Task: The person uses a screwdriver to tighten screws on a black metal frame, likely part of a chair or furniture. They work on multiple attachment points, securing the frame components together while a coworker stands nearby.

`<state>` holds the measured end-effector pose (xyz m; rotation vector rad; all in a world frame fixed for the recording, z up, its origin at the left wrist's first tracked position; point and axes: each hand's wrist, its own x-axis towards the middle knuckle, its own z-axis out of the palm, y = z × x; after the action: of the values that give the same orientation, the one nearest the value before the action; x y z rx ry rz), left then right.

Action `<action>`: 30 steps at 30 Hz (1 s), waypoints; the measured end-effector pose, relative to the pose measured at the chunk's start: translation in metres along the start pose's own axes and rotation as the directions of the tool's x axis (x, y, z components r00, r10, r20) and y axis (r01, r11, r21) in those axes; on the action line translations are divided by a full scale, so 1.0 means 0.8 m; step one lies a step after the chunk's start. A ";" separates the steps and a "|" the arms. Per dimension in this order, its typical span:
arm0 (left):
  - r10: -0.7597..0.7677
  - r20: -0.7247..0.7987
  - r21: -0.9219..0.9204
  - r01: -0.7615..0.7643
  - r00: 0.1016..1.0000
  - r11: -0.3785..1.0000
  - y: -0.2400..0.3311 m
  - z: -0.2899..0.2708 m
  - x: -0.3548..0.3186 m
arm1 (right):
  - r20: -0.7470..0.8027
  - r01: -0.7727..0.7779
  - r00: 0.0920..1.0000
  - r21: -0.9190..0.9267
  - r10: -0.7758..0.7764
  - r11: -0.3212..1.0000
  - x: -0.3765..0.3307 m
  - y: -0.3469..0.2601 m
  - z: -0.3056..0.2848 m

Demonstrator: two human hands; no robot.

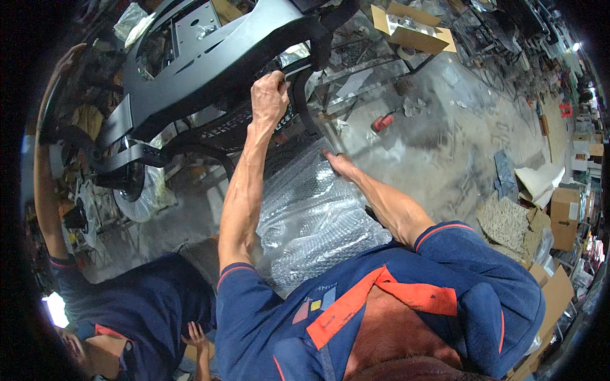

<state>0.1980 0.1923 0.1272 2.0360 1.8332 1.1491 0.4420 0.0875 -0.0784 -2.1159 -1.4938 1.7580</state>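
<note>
A large sheet of clear bubble wrap (pixel 318 216) hangs in front of my body, wrinkled and shiny. My right hand (pixel 341 165) grips its upper right edge, thumb on top and the other fingers hidden behind. Further up and to the left, my left hand (pixel 270 98) is closed in a fist beside the lower edge of a big matte black vehicle body frame (pixel 222 54). What its fingers hold is hidden. Under the frame, a dark panel with pale markings (pixel 229 124) shows just left of my left wrist.
On the left, a co-worker in a dark blue shirt (pixel 140 305) reaches one arm up along the frame. A plastic-wrapped wheel (pixel 143 197) sits below it. An open cardboard box (pixel 416 28) stands at the top; a red tool (pixel 382 122) lies on the dusty floor (pixel 438 165). Cartons (pixel 564 216) line the right.
</note>
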 end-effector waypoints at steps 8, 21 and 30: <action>-0.284 0.101 -0.141 0.296 0.954 0.945 0.021 -0.004 0.009 | -0.008 -0.038 0.999 -0.026 0.037 0.999 -0.002 -0.006 -0.003; -0.802 0.214 -0.761 0.610 0.557 0.220 0.044 0.014 0.034 | -0.051 0.015 0.999 0.023 -0.014 1.000 -0.013 -0.014 -0.003; -0.845 -0.106 -0.876 0.352 0.525 0.329 0.050 0.066 0.027 | -0.025 0.032 0.999 -0.026 -0.033 0.999 -0.018 -0.017 -0.009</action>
<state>0.2608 0.2217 0.1238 0.3434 1.5618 1.8831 0.4402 0.0893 -0.0577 -2.1047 -1.5440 1.7046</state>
